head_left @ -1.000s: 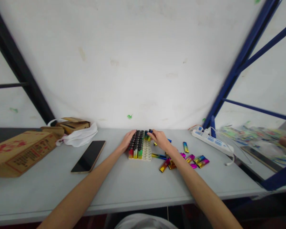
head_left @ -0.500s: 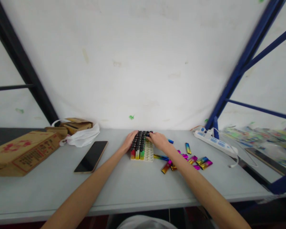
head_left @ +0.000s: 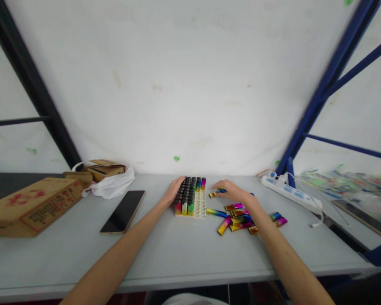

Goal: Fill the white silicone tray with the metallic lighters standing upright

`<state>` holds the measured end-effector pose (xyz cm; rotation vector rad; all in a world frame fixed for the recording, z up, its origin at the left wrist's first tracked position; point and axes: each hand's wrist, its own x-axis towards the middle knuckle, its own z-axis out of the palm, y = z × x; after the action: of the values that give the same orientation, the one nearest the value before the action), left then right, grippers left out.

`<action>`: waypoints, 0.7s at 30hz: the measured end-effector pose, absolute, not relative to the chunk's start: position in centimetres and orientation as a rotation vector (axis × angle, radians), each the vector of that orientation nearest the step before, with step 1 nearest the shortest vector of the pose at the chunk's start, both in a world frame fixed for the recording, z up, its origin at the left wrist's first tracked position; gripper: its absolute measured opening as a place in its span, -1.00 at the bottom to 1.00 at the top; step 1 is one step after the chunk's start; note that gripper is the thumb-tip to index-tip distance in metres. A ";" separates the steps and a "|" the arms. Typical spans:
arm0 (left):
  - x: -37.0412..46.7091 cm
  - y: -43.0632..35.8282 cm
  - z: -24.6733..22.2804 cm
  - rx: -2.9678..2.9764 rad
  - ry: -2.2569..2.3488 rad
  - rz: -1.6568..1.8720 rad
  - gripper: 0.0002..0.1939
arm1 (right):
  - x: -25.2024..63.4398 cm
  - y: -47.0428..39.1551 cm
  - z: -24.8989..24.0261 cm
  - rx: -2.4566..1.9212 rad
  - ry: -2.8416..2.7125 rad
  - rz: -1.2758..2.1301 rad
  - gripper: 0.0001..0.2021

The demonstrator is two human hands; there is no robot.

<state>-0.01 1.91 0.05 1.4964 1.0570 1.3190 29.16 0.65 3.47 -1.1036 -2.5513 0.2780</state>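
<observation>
A white holed tray (head_left: 200,207) stands mid-table, with rows of upright lighters (head_left: 188,192) with dark tops filling its left part. Empty holes show in the near right part. My left hand (head_left: 174,190) is closed against the tray's left side, fingers partly hidden behind it. To the right of the tray, the fingers of my right hand (head_left: 230,190) pinch a shiny rainbow lighter (head_left: 213,195) low over the table. A loose heap of similar metallic lighters (head_left: 240,219) lies beside and under my right forearm.
A black-screened phone (head_left: 123,212) lies left of the tray. Further left are a cardboard box (head_left: 41,203), a white plastic bag (head_left: 114,185) and a smaller open carton (head_left: 103,169). A white power strip (head_left: 290,195) lies at the right by a blue metal frame (head_left: 320,93).
My right hand has left the tray's back right corner and moved right to a lighter on the table. A pink-topped lighter now shows in that corner. My left hand stays put.
</observation>
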 end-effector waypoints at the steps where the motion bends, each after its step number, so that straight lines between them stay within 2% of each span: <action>1: 0.0 1.9 0.0 1.499 1.062 1.317 -0.60 | 29.3 0.6 3.1 -1.092 -2.575 0.279 -0.73; 5: -0.1 1.9 0.0 1.509 1.066 1.316 -0.61 | 29.0 0.1 2.7 -1.115 -2.501 0.262 -0.81; 11: 0.0 2.1 -0.2 1.482 1.048 1.336 -0.58 | 28.0 -0.5 3.1 -1.093 -2.079 0.440 -0.64; 17: 0.0 2.2 -0.3 1.522 1.052 1.335 -0.58 | 25.7 -1.0 2.0 -0.991 -1.690 0.942 -0.56; 21: 0.0 2.3 -0.3 1.531 1.070 1.331 -0.59 | 24.6 -1.7 2.0 -0.907 -1.481 1.084 -0.58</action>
<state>-0.04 2.34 -0.32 1.5309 1.0704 1.3310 24.57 -1.71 2.01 -0.9068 -1.4812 1.0838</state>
